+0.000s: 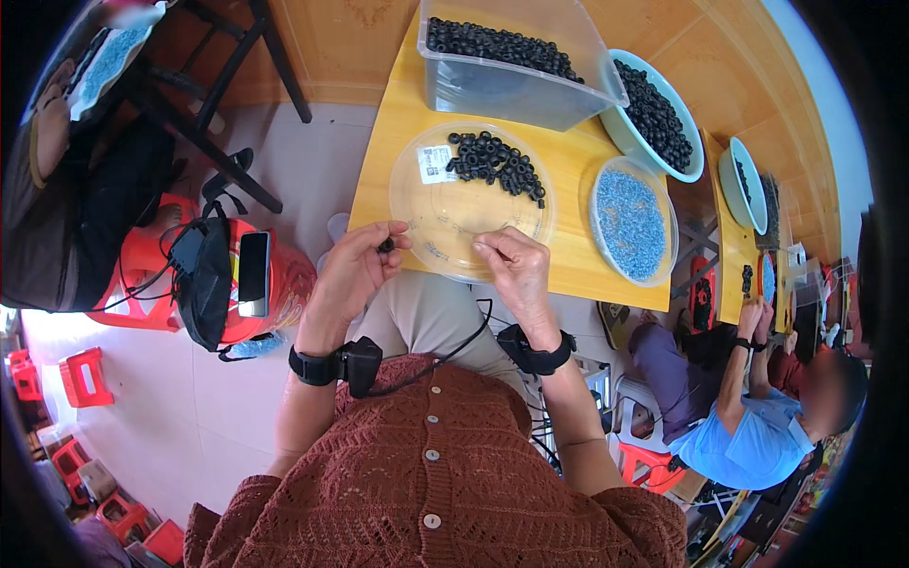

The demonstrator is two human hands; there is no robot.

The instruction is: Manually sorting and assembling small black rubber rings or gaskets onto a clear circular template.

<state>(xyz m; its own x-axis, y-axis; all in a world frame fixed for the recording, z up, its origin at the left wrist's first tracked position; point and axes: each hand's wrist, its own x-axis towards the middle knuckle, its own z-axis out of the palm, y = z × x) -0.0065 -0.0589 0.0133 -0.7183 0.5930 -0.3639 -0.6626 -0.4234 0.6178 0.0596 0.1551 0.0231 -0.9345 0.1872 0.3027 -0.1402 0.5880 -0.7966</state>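
Note:
My left hand is closed, with a small black ring-shaped part held between thumb and fingers. My right hand pinches with thumb and forefinger over the near edge of a clear round tray; whatever sits between those fingertips is too small to make out. On the tray lie a pile of short black cylindrical parts and a white label. A few tiny blue pieces rest at its near side, between my hands.
Behind the tray stands a clear plastic bin of black parts. To its right are a pale green bowl of black parts and a round container of tiny blue pieces. A co-worker sits at the right; a phone lies on a red stool.

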